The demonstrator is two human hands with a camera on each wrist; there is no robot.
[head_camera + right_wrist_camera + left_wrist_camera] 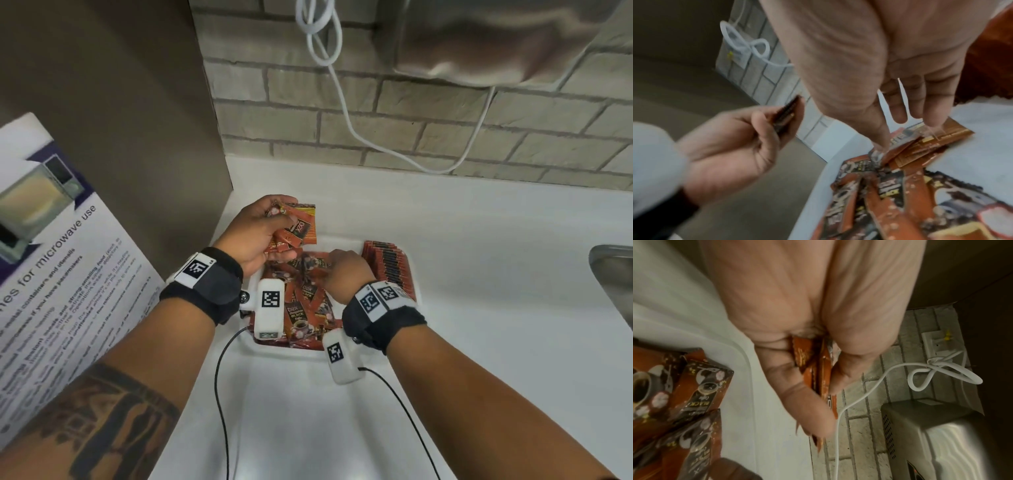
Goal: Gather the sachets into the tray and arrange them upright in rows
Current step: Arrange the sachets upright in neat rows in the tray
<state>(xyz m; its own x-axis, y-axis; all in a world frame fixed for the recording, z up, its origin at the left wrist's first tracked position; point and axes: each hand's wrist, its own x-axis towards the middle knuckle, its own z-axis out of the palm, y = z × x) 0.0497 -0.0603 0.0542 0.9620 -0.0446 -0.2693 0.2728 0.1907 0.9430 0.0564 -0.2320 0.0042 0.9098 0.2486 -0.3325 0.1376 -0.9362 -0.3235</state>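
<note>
A white table [462, 260] runs along a wall of pale bricks [411, 113]. A white cord [346, 113] hangs in loops on the wall, near a white plug socket [935, 344]. A shiny metal box [496, 41] sits on the wall at the top right. A sheet about microwave use [51, 240] leans at the left. The edge of a metal sink [613, 270] shows at the right.

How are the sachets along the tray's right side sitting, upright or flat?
Upright. The row stands on edge, packed against the tray wall, unlike the loose pile lying flat.
</note>
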